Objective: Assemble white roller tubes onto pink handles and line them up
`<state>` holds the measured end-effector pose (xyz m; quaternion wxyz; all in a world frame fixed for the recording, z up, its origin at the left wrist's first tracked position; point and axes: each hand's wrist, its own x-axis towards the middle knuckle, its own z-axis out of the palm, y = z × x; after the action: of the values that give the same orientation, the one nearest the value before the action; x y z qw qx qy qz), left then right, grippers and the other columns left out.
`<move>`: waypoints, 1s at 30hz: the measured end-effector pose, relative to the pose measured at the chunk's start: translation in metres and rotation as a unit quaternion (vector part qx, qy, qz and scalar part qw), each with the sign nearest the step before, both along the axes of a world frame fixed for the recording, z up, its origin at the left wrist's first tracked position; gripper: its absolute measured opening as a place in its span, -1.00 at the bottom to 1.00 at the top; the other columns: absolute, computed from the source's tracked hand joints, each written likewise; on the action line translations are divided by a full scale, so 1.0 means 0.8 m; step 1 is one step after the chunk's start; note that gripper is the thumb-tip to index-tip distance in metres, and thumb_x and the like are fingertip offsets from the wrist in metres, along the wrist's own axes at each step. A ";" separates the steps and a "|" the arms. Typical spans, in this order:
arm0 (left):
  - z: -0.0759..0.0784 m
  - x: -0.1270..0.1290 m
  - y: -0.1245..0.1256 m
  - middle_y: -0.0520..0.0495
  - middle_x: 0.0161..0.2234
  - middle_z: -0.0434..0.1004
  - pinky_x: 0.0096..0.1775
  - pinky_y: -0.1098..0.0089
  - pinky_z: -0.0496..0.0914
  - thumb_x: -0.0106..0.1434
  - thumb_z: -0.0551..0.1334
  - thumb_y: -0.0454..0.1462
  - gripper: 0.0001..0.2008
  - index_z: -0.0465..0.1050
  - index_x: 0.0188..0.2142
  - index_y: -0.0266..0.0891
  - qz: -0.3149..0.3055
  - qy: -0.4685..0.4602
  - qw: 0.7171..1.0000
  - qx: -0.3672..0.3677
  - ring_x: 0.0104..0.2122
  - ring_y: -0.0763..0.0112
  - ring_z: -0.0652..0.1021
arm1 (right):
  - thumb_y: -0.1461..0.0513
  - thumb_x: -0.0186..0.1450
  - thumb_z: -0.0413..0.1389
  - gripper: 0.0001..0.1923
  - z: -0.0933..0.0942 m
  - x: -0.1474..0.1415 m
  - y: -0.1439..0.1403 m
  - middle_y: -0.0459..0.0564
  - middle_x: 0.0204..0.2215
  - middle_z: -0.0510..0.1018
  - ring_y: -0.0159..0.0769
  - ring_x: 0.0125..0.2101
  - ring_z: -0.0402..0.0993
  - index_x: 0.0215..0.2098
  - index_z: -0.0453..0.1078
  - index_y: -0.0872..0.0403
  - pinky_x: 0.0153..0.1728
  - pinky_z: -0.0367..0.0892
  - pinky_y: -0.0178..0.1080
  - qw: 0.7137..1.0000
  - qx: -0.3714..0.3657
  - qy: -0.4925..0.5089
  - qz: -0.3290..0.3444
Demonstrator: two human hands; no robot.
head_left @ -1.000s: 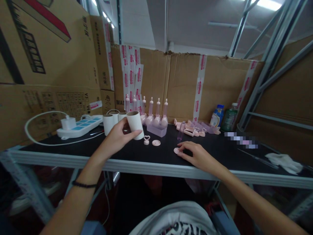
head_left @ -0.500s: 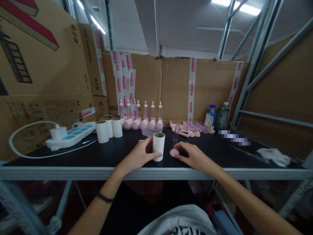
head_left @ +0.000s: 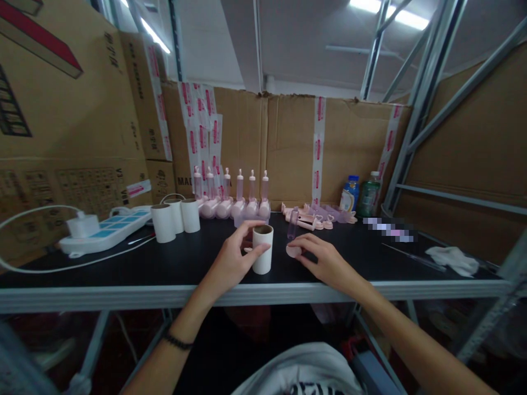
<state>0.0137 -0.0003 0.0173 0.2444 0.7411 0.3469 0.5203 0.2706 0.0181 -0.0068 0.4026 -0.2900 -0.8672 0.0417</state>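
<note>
Near the table's front edge, a white cardboard tube stands upright with its hollow end up. My left hand is wrapped round its left side, thumb across the front and fingers behind the rim. A small pale pink piece peeks out beside that thumb, mostly hidden. Between thumb and fingertips, my right hand pinches a small round pale pink disc, its flat face tipped up. Just behind the disc rises a clear purplish tube.
Several pink bottle-like parts stand in a row at the back. Loose pink parts lie right of them. More white tubes, a power strip and a cable are at left; bottles and a white cloth at right.
My left fingers have moved up to the white tube's rim. My right hand has tilted the disc more upright and lifted it slightly. The whole view has shifted a little.
</note>
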 end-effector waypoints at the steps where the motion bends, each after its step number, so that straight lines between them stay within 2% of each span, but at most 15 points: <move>1: -0.001 0.000 0.001 -0.15 -0.02 0.58 -0.03 0.20 0.49 0.27 0.34 -0.12 -0.57 0.39 0.09 -0.16 -0.001 -0.004 1.000 0.000 -0.06 0.15 0.60 | 0.35 0.39 0.08 -0.65 0.001 0.000 0.000 0.06 -0.01 0.58 -0.18 -0.01 0.55 0.09 0.49 -0.03 0.05 0.47 -0.13 1.000 0.002 0.005 -0.003; 6: -0.004 -0.001 0.005 -0.15 -0.02 0.57 0.00 0.19 0.48 0.25 0.36 -0.15 -0.55 0.36 0.10 -0.15 -0.022 -0.019 1.000 -0.010 -0.01 0.14 0.58 | 0.30 0.41 0.12 -0.68 0.010 -0.004 0.002 0.02 -0.01 0.64 -0.14 0.02 0.58 0.08 0.54 -0.05 0.10 0.46 -0.08 0.996 0.028 0.076 -0.029; 10: -0.005 0.001 0.005 -0.16 0.01 0.55 0.01 0.21 0.46 0.26 0.35 -0.19 -0.56 0.34 0.10 -0.15 -0.029 -0.030 0.999 -0.013 0.00 0.16 0.58 | 0.22 0.42 0.16 -0.73 0.028 -0.020 0.008 0.02 -0.02 0.67 -0.10 -0.01 0.60 0.05 0.58 -0.06 0.06 0.51 -0.03 0.986 0.038 0.156 -0.039; 14: -0.005 0.003 0.004 -0.15 0.04 0.55 0.00 0.20 0.46 0.26 0.34 -0.21 -0.45 0.22 0.19 -0.11 -0.040 -0.040 0.998 -0.020 -0.01 0.17 0.59 | 0.15 0.40 0.20 -0.73 0.053 -0.046 0.012 0.02 -0.06 0.67 -0.18 -0.13 0.64 0.05 0.59 -0.05 -0.06 0.58 -0.11 0.973 0.040 0.226 -0.010; 19: -0.005 0.004 0.004 -0.15 0.04 0.55 -0.02 0.16 0.47 0.25 0.34 -0.18 -0.36 0.13 0.25 -0.07 -0.041 -0.043 0.998 -0.027 -0.04 0.16 0.60 | 0.18 0.40 0.21 -0.72 0.074 -0.072 0.013 -0.01 -0.10 0.67 -0.25 -0.17 0.64 0.06 0.58 -0.06 -0.10 0.58 -0.18 0.973 0.057 0.220 0.029; 23: -0.004 0.005 0.003 -0.16 0.03 0.57 -0.02 0.16 0.47 0.25 0.35 -0.18 -0.33 0.10 0.26 -0.09 -0.044 -0.053 0.997 -0.027 -0.05 0.17 0.60 | 0.21 0.41 0.20 -0.72 0.073 -0.080 0.012 -0.01 -0.08 0.66 -0.23 -0.14 0.63 0.07 0.57 -0.07 -0.08 0.57 -0.17 0.977 0.059 0.198 0.048; 30: -0.004 0.004 0.002 -0.16 0.07 0.56 0.02 0.14 0.47 0.26 0.35 -0.20 -0.31 0.09 0.29 -0.07 -0.061 -0.056 0.996 -0.019 -0.02 0.15 0.60 | 0.22 0.44 0.16 -0.72 0.056 -0.078 0.014 -0.05 -0.06 0.68 -0.20 -0.08 0.61 0.08 0.57 -0.13 -0.02 0.51 -0.14 0.978 0.085 0.188 0.041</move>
<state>0.0172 0.0014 0.0141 0.3087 0.7258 0.2969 0.5383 0.2085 0.0295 0.0383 0.5793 -0.2059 -0.7878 0.0380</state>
